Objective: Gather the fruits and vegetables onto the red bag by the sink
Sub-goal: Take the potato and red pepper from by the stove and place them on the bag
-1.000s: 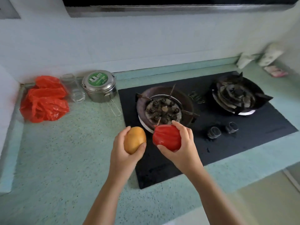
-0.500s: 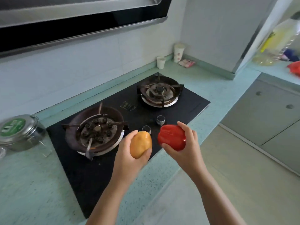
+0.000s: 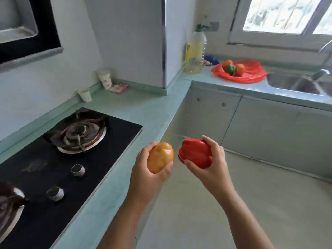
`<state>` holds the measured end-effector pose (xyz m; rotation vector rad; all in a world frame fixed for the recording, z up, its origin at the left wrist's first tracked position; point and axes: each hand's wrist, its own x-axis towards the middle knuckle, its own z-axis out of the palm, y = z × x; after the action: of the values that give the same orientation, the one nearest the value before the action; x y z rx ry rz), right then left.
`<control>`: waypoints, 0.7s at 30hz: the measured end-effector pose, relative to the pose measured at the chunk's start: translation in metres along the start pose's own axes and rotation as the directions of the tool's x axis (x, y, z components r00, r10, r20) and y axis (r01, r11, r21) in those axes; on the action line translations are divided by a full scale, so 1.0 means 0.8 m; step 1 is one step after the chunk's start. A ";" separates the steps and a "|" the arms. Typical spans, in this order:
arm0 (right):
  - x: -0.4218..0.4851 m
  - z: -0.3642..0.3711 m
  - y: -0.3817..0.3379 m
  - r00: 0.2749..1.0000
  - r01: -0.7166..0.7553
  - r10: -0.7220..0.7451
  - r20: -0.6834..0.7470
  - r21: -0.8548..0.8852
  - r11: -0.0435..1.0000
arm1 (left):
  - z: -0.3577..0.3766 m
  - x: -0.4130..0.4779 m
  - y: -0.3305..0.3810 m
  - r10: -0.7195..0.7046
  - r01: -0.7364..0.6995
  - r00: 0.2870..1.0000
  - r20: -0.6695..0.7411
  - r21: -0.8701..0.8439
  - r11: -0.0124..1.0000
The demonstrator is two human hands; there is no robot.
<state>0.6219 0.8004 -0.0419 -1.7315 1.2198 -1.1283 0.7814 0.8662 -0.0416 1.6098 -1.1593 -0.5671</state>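
Note:
My left hand (image 3: 147,178) grips a yellow-orange mango (image 3: 160,157), held up over the floor beside the counter edge. Right beside it my right hand (image 3: 213,169) holds a red bell pepper (image 3: 196,153). Far ahead at the upper right, the red bag (image 3: 251,73) lies spread on the counter just left of the sink (image 3: 294,83). On the bag sit a green pepper (image 3: 230,68) and two orange fruits (image 3: 240,69). Both hands are well short of the bag.
A black gas stove (image 3: 71,155) with burners and knobs fills the left counter. Paper cups (image 3: 104,79) and a small packet stand in the corner. A large oil bottle (image 3: 195,51) stands left of the bag. Grey cabinet doors (image 3: 251,126) run below the sink counter, with floor between.
The view has swung right from the stove to the sink counter, bringing the red bag with produce into sight. Both hands still hold the mango and the red pepper, carried along.

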 end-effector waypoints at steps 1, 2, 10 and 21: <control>0.005 -0.021 0.009 0.999 -0.005 0.004 -0.035 -0.010 1.000 | 0.022 0.005 0.008 0.008 -0.008 1.000 0.026 -0.011 1.000; 0.009 -0.041 0.018 0.998 -0.012 0.011 -0.069 -0.019 1.000 | 0.043 0.010 0.014 0.015 -0.014 0.998 0.054 -0.020 1.000; 0.025 -0.155 0.079 0.942 -0.116 0.104 -0.318 -0.020 0.993 | 0.174 0.048 0.053 0.100 -0.079 0.955 0.278 -0.086 0.993; 0.114 -0.215 0.150 0.857 -0.242 0.175 -0.484 -0.079 0.967 | 0.312 0.160 0.046 0.106 -0.022 0.887 0.450 -0.187 0.982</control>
<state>0.4382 0.6660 -0.0667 -1.4078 1.7764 -1.4097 0.6181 0.6374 -0.0754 1.3118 -1.4548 -1.0178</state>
